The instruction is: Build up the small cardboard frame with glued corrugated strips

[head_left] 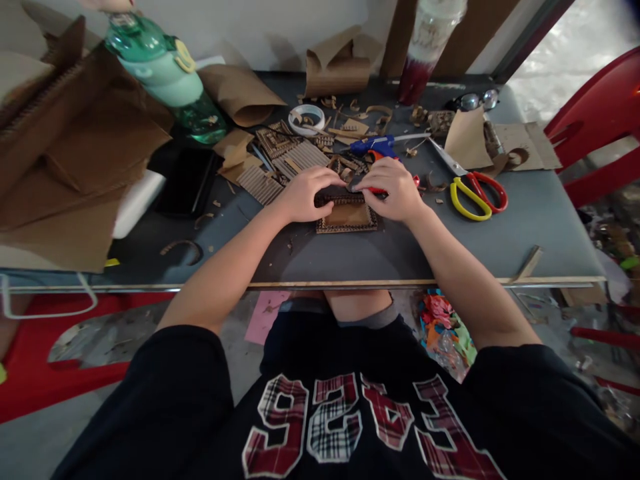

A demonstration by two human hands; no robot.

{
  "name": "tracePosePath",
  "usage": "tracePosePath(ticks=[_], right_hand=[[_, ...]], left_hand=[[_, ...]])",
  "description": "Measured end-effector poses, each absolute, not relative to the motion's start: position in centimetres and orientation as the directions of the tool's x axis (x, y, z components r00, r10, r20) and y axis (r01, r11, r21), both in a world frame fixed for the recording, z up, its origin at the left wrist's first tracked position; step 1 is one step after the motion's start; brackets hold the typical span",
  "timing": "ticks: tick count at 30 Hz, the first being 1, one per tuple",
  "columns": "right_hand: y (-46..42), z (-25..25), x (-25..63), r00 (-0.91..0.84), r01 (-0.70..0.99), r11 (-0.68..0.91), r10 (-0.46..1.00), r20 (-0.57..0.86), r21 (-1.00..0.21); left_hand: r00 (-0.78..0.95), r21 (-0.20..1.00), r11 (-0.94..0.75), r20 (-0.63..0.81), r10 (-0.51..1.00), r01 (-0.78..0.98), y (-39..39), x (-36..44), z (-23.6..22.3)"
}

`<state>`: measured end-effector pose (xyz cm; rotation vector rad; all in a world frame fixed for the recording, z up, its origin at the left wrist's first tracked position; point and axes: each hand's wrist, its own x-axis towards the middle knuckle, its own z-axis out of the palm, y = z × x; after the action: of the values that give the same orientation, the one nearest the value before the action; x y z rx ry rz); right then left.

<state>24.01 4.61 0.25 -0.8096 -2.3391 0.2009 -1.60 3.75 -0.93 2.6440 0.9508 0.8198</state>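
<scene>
A small rectangular frame of corrugated cardboard [346, 229] lies on the grey table near its front edge. My left hand [309, 193] is at its far left corner, thumb and forefinger apart, with the thumb close to the frame's left side. Over the far right corner, my right hand [393, 190] has its fingers pinched together near a small dark piece; what they hold is too small to make out. Just behind the hands lies a blue glue gun [373, 145], partly covered by my right hand. Cardboard strips and ridged pieces [305, 159] are piled behind my left hand.
Scissors with red and yellow handles [470, 190] lie to the right. A roll of white tape [307, 120], a drink cup [427, 53] and cardboard scraps stand farther back. On the left are a green bottle [167, 77], a black phone [187, 181] and a large cardboard box [65, 160].
</scene>
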Motion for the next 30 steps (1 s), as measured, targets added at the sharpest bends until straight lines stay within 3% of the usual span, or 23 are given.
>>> tracePosePath(ticks=[7,16,24,30], right_hand=[[4.8,0.0,23.9,-0.651,0.429,0.851,0.524,0.550,-0.303],[4.7,0.3,24.0,-0.631,0.474,0.823,0.565,0.531,-0.313],[4.0,-0.1,23.4,-0.622,0.526,0.794,0.604,0.498,-0.305],[3.6,-0.8,22.5,-0.559,0.552,0.774,0.620,0.551,-0.311]], left_hand=[[0.644,0.379,-0.744,0.376,0.667,0.550,3.8,-1.6,-0.9],[0.617,0.406,-0.736,0.402,0.676,0.542,3.9,-1.4,-1.2],[0.636,0.261,-0.782,0.465,0.616,0.566,4.0,-1.6,-1.2],[0.595,0.279,-0.747,0.466,0.654,0.603,4.1,-1.4,-1.7]])
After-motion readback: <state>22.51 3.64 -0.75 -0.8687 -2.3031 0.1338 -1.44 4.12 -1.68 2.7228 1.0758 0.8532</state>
